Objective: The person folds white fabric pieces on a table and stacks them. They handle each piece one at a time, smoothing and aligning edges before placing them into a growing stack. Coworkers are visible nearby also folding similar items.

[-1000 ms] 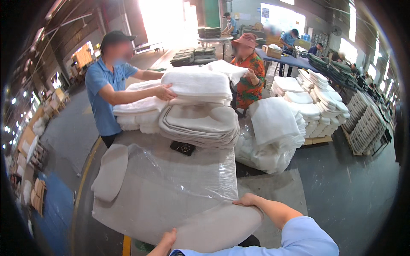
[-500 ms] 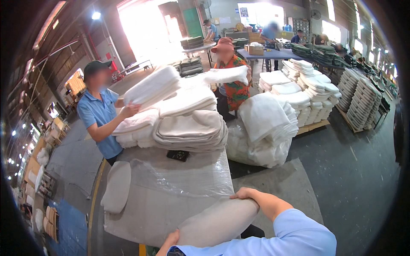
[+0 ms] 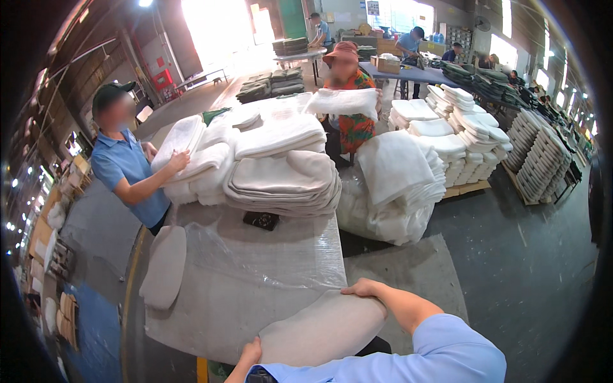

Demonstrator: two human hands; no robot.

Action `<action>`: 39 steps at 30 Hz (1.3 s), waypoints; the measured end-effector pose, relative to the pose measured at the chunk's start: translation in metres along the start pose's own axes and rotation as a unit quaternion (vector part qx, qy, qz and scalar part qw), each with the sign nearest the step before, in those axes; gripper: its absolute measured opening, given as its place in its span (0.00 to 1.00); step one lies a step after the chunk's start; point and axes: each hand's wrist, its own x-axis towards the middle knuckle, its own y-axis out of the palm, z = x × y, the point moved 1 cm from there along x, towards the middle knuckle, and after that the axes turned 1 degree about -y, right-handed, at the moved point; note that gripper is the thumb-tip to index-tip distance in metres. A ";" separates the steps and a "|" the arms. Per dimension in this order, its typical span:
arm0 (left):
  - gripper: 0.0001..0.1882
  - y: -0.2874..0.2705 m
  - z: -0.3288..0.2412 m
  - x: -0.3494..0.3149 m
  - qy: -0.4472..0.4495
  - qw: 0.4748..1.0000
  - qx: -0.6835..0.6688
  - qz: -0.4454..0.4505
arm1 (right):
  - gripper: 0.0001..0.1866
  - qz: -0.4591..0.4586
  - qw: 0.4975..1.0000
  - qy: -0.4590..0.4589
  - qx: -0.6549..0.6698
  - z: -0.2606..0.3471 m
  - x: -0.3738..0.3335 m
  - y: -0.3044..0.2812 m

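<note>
An oblong, off-white padded piece [image 3: 322, 327] with rounded ends lies at the near edge of the table, spanning between my two hands. My left hand [image 3: 251, 351] grips its left end, low in the view. Its far right corner is gripped by my right hand [image 3: 361, 288], fingers closed over the edge. A similar pale piece [image 3: 163, 268] rests alone at the table's left side. Clear plastic film [image 3: 268, 249] covers part of the tabletop [image 3: 211, 319].
Stacks of folded white pads [image 3: 281, 182] fill the table's far half, with a dark phone-like object [image 3: 260, 221] before them. A co-worker [image 3: 128, 156] handles pads at the left; another [image 3: 348, 76] holds one beyond. A plastic-wrapped bundle [image 3: 399, 185] stands right of the table.
The co-worker at the left has lowered a stack of white pads onto the pile's left side. My hands keep their hold on the padded piece, which lies slightly higher in view.
</note>
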 end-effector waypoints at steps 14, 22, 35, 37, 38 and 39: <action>0.41 0.007 0.018 0.032 -0.019 0.999 0.035 0.030 | 0.41 0.039 0.999 0.034 0.010 0.010 0.000 -0.003; 0.37 0.014 0.026 0.043 -0.019 0.998 0.048 0.032 | 0.40 0.071 0.993 0.096 0.019 0.019 0.000 -0.008; 0.34 0.020 0.032 0.065 -0.050 0.995 0.084 0.037 | 0.39 0.089 0.992 0.084 0.025 0.019 0.005 -0.008; 0.34 0.020 0.026 0.068 -0.043 0.995 0.080 0.037 | 0.39 0.086 0.993 0.077 0.025 0.018 0.006 -0.009; 0.34 0.020 0.025 0.068 -0.042 0.995 0.081 0.038 | 0.40 0.085 0.993 0.076 0.027 0.017 0.005 -0.007; 0.34 0.019 0.020 0.069 -0.040 0.995 0.081 0.038 | 0.40 0.080 0.993 0.077 0.028 0.015 0.006 -0.006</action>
